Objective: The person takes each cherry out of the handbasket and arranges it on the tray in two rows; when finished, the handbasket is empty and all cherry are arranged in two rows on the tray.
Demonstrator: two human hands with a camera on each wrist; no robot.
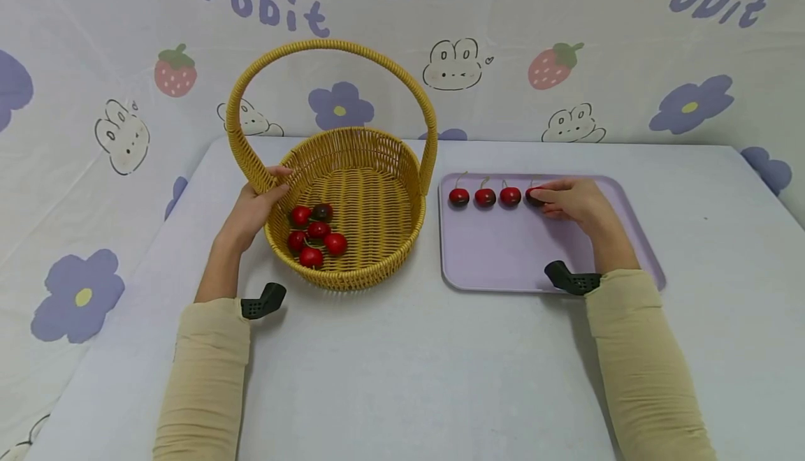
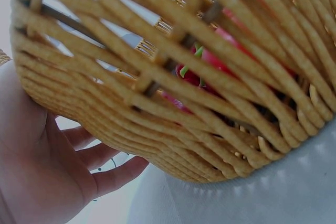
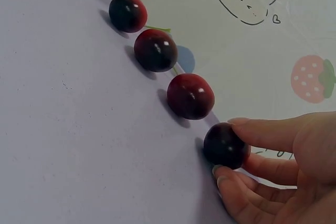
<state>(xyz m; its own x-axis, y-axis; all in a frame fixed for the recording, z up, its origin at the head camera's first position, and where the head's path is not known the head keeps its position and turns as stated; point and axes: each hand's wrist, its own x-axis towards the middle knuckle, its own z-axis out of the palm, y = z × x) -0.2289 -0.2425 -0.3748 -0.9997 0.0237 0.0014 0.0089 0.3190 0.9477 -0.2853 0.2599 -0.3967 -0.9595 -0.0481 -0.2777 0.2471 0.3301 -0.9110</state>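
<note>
On the left stands a round yellow wicker basket [image 1: 396,251] with a tall arched handle [image 1: 333,45]. My left hand [image 1: 249,215] grips its left side at the handle's foot; the left wrist view has that hand [image 2: 63,171] against the woven wall. Several red cherries [image 1: 318,230] lie in the left part of the basket. At the far edge of a lilac tray [image 1: 497,258], my right hand [image 1: 578,202] pinches a dark red cherry [image 3: 224,145] between thumb and fingers. Three stemmed cherries [image 1: 485,198] sit in a row to its left.
A white-covered table [image 1: 409,377] carries basket and tray side by side. Behind it hangs a white cloth [image 1: 490,112] printed with rabbits, strawberries and purple flowers. Black wrist mounts [image 1: 264,302] stick out from both beige sleeves [image 1: 648,363].
</note>
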